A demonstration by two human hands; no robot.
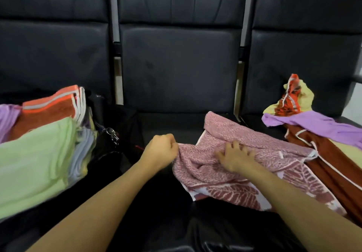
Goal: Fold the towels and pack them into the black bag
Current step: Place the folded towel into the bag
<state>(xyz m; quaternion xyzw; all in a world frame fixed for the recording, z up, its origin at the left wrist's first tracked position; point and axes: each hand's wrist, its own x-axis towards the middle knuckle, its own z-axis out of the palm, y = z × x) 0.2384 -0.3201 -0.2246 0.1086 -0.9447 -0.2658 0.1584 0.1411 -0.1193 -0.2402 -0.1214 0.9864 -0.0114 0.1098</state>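
Note:
A pink patterned towel lies rumpled on the middle black seat. My left hand pinches its left edge with curled fingers. My right hand rests on top of the towel with fingers spread, pressing the cloth. The black bag sits on the left, with several folded towels stacked at it: a light green towel in front, an orange striped towel behind and a purple one at the far left. How far the stack sits inside the bag is hidden.
A heap of unfolded towels lies on the right seat: a purple towel, a rust-brown towel with white trim, and an orange and yellow towel. Black padded seat backs rise behind. A metal clip hangs from the bag.

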